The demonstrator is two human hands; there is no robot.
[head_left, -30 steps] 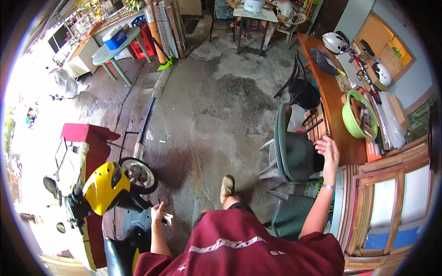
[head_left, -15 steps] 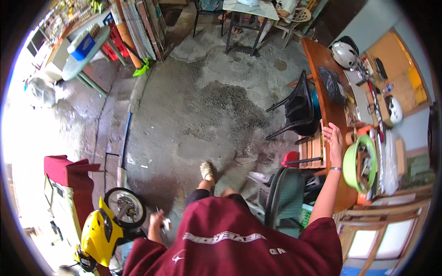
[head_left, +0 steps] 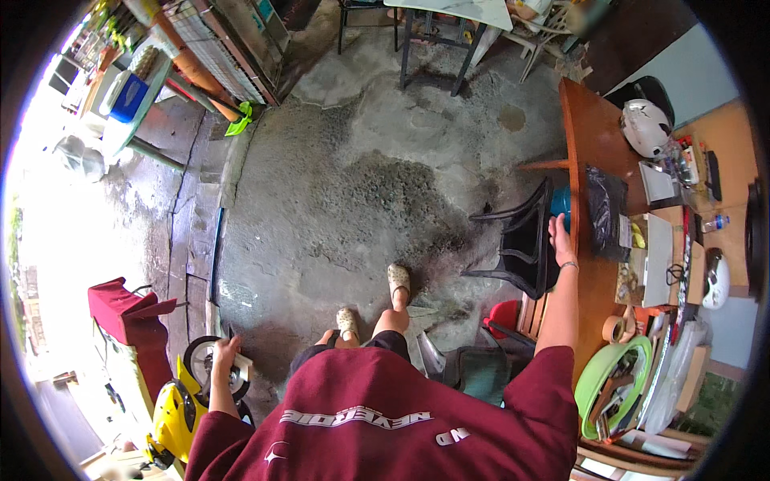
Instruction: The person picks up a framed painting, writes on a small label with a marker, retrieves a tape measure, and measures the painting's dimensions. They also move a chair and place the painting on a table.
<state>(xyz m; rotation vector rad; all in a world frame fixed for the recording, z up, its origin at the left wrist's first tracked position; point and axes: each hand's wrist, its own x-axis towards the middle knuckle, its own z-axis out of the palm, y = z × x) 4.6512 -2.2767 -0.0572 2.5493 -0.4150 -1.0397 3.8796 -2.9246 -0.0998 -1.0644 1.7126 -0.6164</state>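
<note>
My left hand (head_left: 226, 350) is at the lower left, closed round a small pale block-like object (head_left: 244, 368). A thin dark tip pokes up above its fingers; the object's kind is too small to make out. My right hand (head_left: 561, 238) is stretched forward with fingers extended and nothing in it. It is by the front edge of the brown wooden table (head_left: 596, 298), close to the back of a black plastic chair (head_left: 525, 240); whether it touches either I cannot tell. A black plastic bag (head_left: 607, 212) lies on the table just beyond that hand.
The table also bears a white helmet (head_left: 645, 128), a green basin (head_left: 591, 377) of tools and a tape roll (head_left: 613, 329). A yellow motorbike (head_left: 172, 417) stands at lower left. Ahead are a white-topped table (head_left: 457, 10) and a seated person. Wet concrete floor (head_left: 337, 192) stretches between.
I have stepped forward, the other foot now leading. The wooden table and black chair have come nearer on my right. My left hand has swung forward, still holding the pale object.
</note>
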